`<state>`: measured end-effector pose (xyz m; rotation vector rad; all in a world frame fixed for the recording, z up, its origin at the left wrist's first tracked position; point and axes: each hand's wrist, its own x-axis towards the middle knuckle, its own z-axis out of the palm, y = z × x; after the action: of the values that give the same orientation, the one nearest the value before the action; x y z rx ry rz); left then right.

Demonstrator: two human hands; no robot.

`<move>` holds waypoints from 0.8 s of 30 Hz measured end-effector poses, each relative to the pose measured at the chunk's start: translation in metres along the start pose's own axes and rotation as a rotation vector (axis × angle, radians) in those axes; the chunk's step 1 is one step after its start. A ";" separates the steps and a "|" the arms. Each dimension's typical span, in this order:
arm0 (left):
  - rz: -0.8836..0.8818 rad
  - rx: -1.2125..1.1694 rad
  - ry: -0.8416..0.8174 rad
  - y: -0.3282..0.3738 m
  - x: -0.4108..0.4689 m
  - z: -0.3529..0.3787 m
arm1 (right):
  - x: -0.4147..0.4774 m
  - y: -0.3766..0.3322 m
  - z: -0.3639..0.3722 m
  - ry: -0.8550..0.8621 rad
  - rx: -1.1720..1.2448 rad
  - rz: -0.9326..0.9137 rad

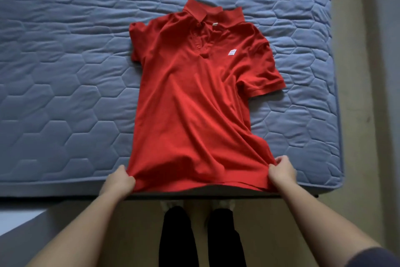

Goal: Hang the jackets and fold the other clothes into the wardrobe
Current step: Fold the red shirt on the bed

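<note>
The bed is a bare blue mattress (65, 76), quilted in a honeycomb of hexagons (the stitching puckers into ripples toward the far side). One thing lies on it: a red polo shirt (190, 104), spread front-up, with its collar (207, 12) toward the far side. Its hem is at the near edge, where the cloth bunches. The sleeve (264, 80) nearer the mattress's side edge lies flat on the quilting; the other sleeve (135, 43) is crumpled close against the body. A small white label (232, 52) sits on the chest. Below the near edge is pale floor (281, 223), where a person's dark-trousered legs (175, 240) stand just beside the bed.
</note>
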<state>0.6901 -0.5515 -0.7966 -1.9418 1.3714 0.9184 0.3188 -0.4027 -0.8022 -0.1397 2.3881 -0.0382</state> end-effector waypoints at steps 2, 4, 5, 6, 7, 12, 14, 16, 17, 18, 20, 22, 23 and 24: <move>-0.034 0.035 0.044 0.002 -0.005 0.003 | -0.001 0.008 -0.005 0.020 -0.217 -0.050; 0.112 0.126 0.206 0.004 -0.010 0.012 | -0.010 0.013 0.003 0.105 -0.406 -0.212; 0.249 0.223 0.268 0.006 -0.011 0.020 | -0.015 0.016 0.012 0.125 -0.486 -0.317; 0.385 0.350 0.291 0.009 -0.012 0.030 | -0.020 0.020 0.023 0.117 -0.579 -0.420; 0.478 0.473 0.288 0.011 -0.012 0.039 | -0.024 0.025 0.036 0.097 -0.671 -0.504; 0.596 0.661 0.309 0.016 0.001 0.054 | -0.014 0.033 0.063 0.109 -0.812 -0.591; 0.597 0.694 0.323 0.011 0.007 0.054 | -0.008 0.034 0.059 0.104 -0.839 -0.657; 0.563 0.642 0.285 0.010 0.009 0.048 | -0.003 0.037 0.051 0.081 -0.854 -0.675; 0.535 0.599 0.246 0.009 0.009 0.045 | -0.002 0.038 0.046 0.071 -0.835 -0.668; 0.514 0.558 0.223 0.008 0.010 0.043 | -0.001 0.039 0.041 0.069 -0.803 -0.654; 0.502 0.523 0.232 0.003 0.011 0.037 | -0.002 0.039 0.034 0.081 -0.727 -0.603; 0.473 0.516 0.262 -0.006 0.013 0.029 | -0.004 0.043 0.029 0.098 -0.643 -0.541; 0.434 0.495 0.279 -0.012 0.014 0.026 | -0.005 0.047 0.027 0.103 -0.595 -0.496; 0.385 0.468 0.296 -0.020 0.014 0.022 | -0.007 0.052 0.025 0.101 -0.547 -0.437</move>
<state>0.7079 -0.5357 -0.8197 -1.5198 1.9736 0.4150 0.3363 -0.3502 -0.8187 -0.9308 2.3655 0.4125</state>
